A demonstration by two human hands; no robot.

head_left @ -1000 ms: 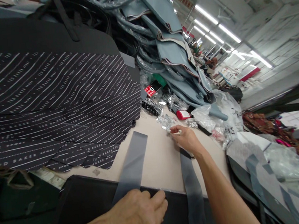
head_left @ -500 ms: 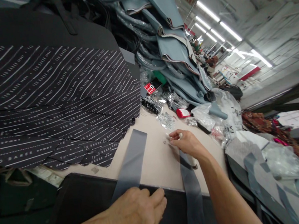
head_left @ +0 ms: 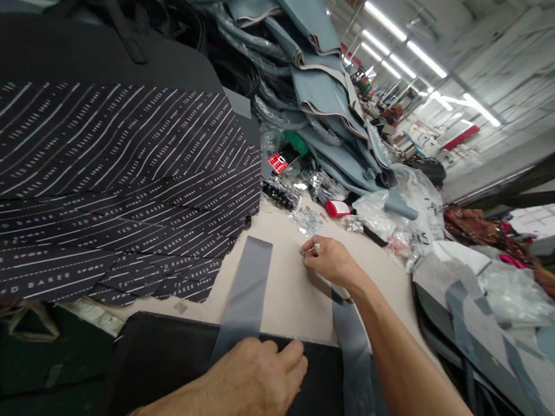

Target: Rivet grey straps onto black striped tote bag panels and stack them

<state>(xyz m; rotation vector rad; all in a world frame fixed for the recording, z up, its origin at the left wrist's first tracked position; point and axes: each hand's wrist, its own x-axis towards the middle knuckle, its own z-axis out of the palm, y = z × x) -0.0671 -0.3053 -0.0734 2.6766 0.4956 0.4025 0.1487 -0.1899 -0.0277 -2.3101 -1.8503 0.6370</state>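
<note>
My left hand (head_left: 262,383) lies over the black panel (head_left: 312,381) near its upper edge, its fingers curled and pressed together. The thumb side is hidden. One grey strap (head_left: 246,285) runs from beneath that hand over the panel edge onto the beige tabletop. My right hand (head_left: 331,262) is closed in a pinch just above the tabletop. A slim white stick-like tool (head_left: 317,249) shows between its fingers; most of it is hidden. Just beyond the fingertips lies a heap of small shiny metal pieces (head_left: 308,220). A second grey strap (head_left: 353,353) passes under my right forearm.
Black printed fabric panels (head_left: 105,187) are stacked at the left. Behind are blue-grey pieces with plastic-wrapped tubes (head_left: 311,64), a red-capped bottle (head_left: 338,208) and plastic bags (head_left: 417,205). At the right sits a dark piece with grey straps (head_left: 462,307).
My right hand has moved a little left and up, closer to the shiny pieces, carrying the white tool. My left hand stays at about the same spot on the black panel.
</note>
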